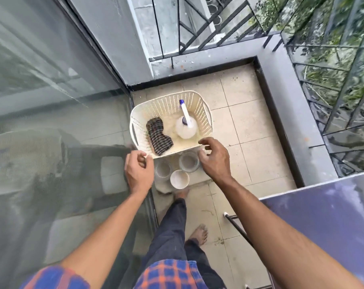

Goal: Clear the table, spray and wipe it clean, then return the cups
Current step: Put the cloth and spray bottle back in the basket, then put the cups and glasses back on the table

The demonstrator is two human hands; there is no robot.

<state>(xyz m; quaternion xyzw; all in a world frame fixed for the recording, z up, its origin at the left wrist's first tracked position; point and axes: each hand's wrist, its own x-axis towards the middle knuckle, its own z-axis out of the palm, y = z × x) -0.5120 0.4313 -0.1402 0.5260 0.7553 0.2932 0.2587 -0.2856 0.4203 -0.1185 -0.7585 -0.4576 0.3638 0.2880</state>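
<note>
Cups (pixel 179 179) below basket (pixel 206 122) rim; both hands (pixel 138 171) (pixel 215 158) at its near edge.

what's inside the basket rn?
In the basket: a spray bottle standing upright and a dark checked cloth lying on the bottom. The rest of the bottom looks bare. Both hands, left and right, are at the near rim.

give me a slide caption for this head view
Both hands at the cream perforated plastic basket holding spray bottle and cloth.
</note>
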